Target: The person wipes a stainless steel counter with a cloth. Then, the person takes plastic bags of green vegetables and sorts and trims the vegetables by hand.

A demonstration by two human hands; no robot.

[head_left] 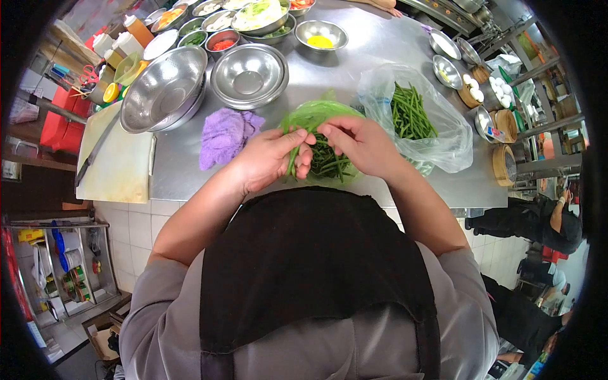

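Note:
My left hand is closed around a few long green beans, which stick out below and above its fingers. Close against it, my right hand has thumb and fingers pinched together; whatever lies between those fingertips is too small to make out. Both hands are over an open light-green plastic bag, with more green beans inside it, partly covered by my fingers. To the right, a clear plastic bag lies open with a heap of whole green beans.
A purple cloth lies left of my hands, near stacked steel bowls and a large perforated bowl. A knife rests on a cutting board at far left. Ingredient bowls line the back; another person stands at right.

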